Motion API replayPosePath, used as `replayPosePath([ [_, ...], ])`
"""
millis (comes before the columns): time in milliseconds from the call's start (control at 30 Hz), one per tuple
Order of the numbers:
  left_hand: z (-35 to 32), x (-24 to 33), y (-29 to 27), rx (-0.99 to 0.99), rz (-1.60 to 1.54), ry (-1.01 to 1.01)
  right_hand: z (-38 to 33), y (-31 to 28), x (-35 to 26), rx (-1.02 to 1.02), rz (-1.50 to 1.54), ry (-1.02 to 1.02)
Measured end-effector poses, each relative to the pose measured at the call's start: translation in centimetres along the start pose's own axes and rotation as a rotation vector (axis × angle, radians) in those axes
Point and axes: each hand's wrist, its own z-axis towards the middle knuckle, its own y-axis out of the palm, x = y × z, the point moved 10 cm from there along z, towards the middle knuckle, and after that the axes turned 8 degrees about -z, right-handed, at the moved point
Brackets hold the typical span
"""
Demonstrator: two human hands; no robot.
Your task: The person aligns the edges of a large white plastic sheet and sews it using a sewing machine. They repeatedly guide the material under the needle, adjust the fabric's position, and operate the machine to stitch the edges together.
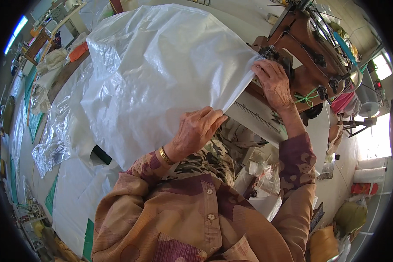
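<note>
A large translucent white plastic sheet (157,65) spreads across the work surface, its near right edge drawn straight between my hands. My left hand (196,129), with a gold watch at the wrist, is closed in a pinch on that edge. Farther right, my right hand (273,83) is closed over the sheet's right corner, fingertips bent down on it; the thumb is hidden. Just beyond those fingertips stands a brown sewing machine (303,54). The sheet's corner reaches its needle area, where the exact contact is too small to make out.
A pale ruled strip (260,118) runs below the sheet's edge. More clear plastic (52,148) hangs at the left. Crumpled plastic and white pieces (266,181) lie beside my lap. Rolls (369,174) and an olive bundle (351,216) are at the right.
</note>
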Motion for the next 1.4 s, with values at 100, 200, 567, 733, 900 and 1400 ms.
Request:
replayPosePath([
  [100, 0.1, -0.1, -0.2, -0.019, 0.039, -0.034, 0.3, 0.4, 0.6, -0.017, 0.125, -0.032],
  [200, 0.5, 0.4, -0.8, 0.026, 0.090, 0.010, 0.5, 0.8, 1.2, -0.047, 0.180, -0.032],
  [567, 1.4, 1.6, -1.3, -0.063, 0.296, 0.028, 0.8, 0.4, 1.2, -0.085, 0.126, -0.104],
  [733, 0.6, 1.5, -1.0, -0.090, 0.161, -0.004, 0.6, 1.0, 1.1, -0.104, 0.091, -0.136],
  [900, 0.4, 2.0, -0.2, -0.128, 0.134, 0.002, 0.9, 0.3, 0.6, -0.042, 0.094, -0.127],
  [1400, 0.8, 0.0, 3.2, -0.211, -0.060, -0.038, 2.6, 2.1, -0.6, -0.226, -0.121, -0.261],
])
